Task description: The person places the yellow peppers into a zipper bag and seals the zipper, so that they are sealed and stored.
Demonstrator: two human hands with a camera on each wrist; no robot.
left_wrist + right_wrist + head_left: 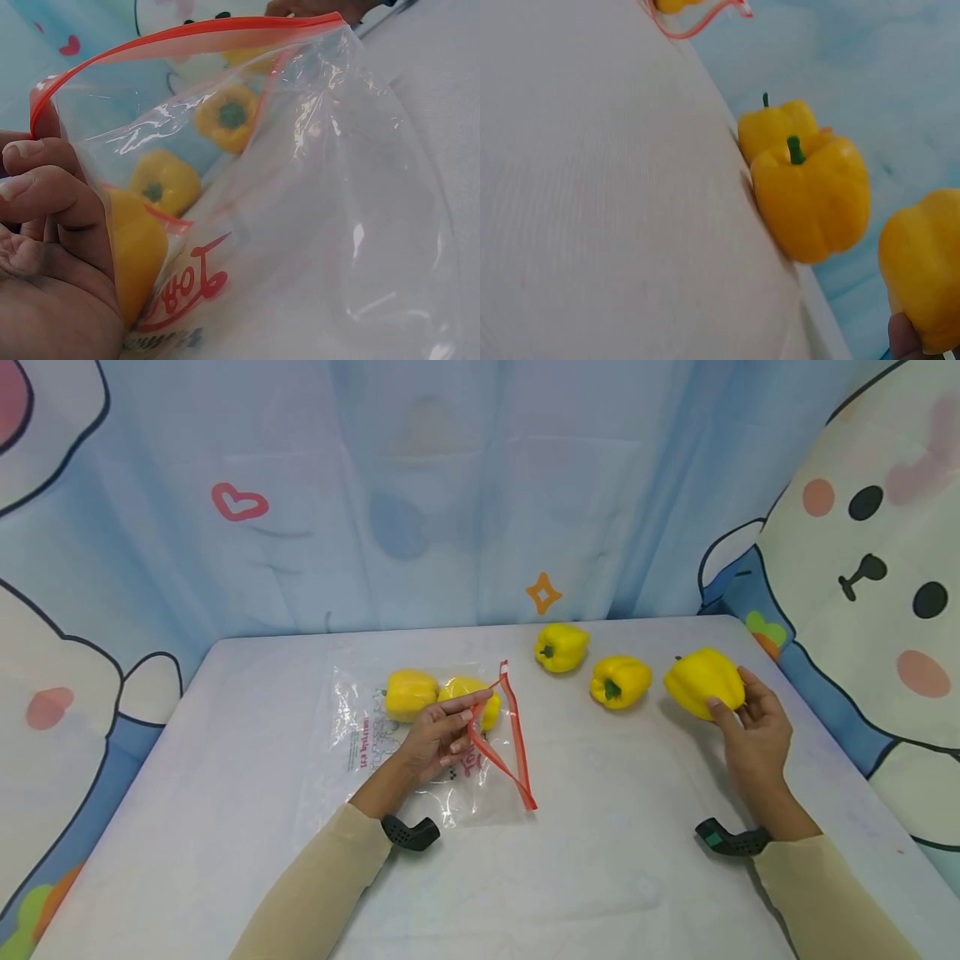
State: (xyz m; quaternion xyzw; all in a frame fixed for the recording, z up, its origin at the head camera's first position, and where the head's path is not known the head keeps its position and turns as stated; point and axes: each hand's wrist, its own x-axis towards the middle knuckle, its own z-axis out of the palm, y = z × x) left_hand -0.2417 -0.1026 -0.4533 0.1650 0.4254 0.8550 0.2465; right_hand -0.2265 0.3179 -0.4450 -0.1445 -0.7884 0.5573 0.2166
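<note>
My left hand (438, 739) grips the red-edged mouth of a clear zip bag (408, 793), fingers curled at the rim. The mouth gapes in the left wrist view, with its red zip strip (217, 27) arched. Inside the bag lie two yellow bell peppers, one whole in sight (411, 695) and one partly behind my fingers (491, 713). On the right, my right hand (757, 739) holds another yellow bell pepper (703, 683) between thumb and fingers; a shadow falls on the table below it. That pepper shows at the lower right edge of the right wrist view.
Two more yellow bell peppers, a far one (562, 647) and a nearer one (621, 682), sit on the white table (585, 877) between bag and right hand. Behind the table's back edge hangs a blue printed curtain (450, 510).
</note>
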